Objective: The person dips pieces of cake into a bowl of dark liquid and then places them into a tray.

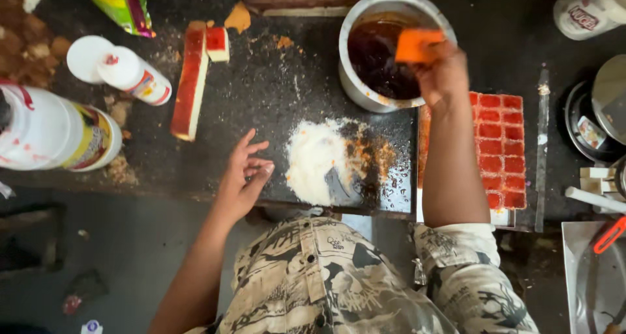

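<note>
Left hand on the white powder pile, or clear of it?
Apart. The head view shows bare dark board between the left hand fingertips and the white powder pile.
</note>
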